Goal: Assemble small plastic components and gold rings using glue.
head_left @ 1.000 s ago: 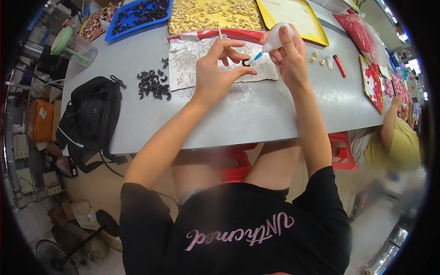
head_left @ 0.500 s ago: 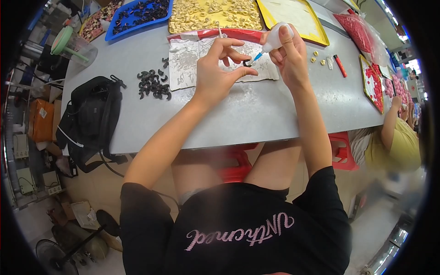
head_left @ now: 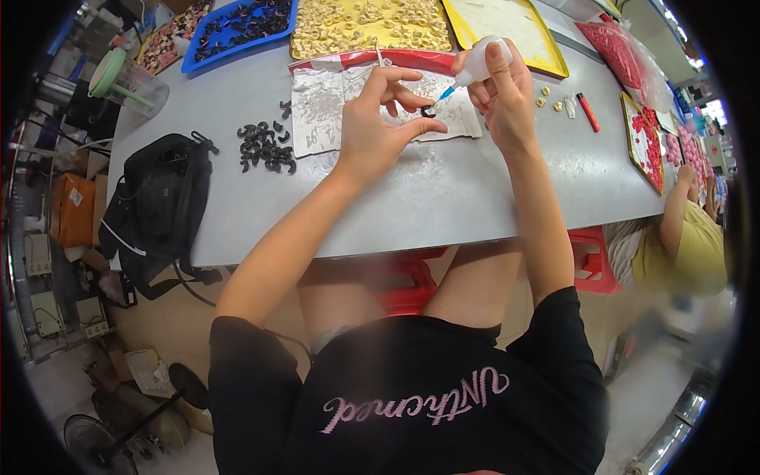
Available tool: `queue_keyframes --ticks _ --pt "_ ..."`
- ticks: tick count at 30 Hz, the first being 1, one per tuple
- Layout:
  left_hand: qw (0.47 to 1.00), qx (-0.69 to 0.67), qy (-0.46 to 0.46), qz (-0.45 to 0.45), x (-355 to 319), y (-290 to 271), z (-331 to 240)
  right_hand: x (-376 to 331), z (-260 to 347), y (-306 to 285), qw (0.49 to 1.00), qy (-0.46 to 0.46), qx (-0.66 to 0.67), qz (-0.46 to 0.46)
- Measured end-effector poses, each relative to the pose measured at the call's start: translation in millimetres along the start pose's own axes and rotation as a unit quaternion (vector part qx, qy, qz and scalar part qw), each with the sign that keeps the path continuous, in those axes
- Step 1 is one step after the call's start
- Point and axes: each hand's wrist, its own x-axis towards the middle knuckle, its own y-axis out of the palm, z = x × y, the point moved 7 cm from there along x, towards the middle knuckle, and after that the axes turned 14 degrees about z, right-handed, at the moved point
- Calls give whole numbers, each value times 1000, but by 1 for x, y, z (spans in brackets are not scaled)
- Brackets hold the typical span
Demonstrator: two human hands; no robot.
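Observation:
Between the thumb and fingers of my left hand (head_left: 372,123) is a small black curved piece (head_left: 428,112), pinched over a glue-spotted white paper sheet (head_left: 321,103). My right hand (head_left: 508,103) is wrapped round a white squeeze bottle (head_left: 476,66), tilted so its thin blue tip points down and left at the black piece. A small gap seems to lie between tip and piece. Left of the paper, several like black curved pieces (head_left: 265,147) lie in a loose pile on the grey table (head_left: 348,218).
Along the back stand a blue tray (head_left: 244,30) of dark pieces, a yellow tray (head_left: 372,24) of cream rings and another yellow tray (head_left: 507,36). A black bag (head_left: 162,206) and lidded cup (head_left: 131,79) sit left. Right are a red marker (head_left: 588,112) and a co-worker's yellow sleeve (head_left: 689,249).
My right hand and the bottle have shifted slightly right and up, drawing the blue tip a little away from the black piece. My left hand has barely moved.

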Motion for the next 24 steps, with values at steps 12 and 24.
queue_keyframes --ticks 12,24 --pt "1000 -6 -14 9 1 3 2 0 0 2 1000 -9 -12 8" --pt "1000 -5 -14 8 1 2 2 0 1 0 1000 -2 -21 2"
